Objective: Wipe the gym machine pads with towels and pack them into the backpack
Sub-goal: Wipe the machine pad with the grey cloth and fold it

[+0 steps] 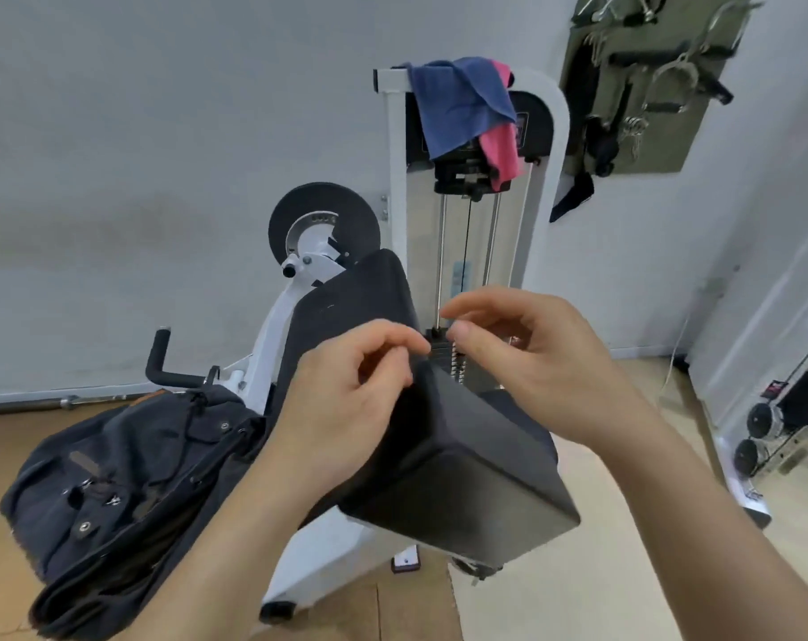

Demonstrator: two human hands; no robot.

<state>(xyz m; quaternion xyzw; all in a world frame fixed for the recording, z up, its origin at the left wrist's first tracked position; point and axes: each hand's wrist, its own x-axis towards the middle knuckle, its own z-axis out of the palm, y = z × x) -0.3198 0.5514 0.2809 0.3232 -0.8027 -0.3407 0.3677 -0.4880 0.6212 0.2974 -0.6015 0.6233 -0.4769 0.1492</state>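
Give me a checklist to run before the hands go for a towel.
1. Hands free: left hand and right hand hold nothing, fingers loosely curled. Ok.
2. Towels in sight: blue towel and pink towel hang over the top of the machine frame. Ok.
3. Path to the towels: nothing stands between hands and towels. Ok.
4. Pads bare: back pad and seat pad carry nothing. Ok.
5. Backpack nearby: it lies left of the machine. Ok.
6. Backpack open: cannot tell.
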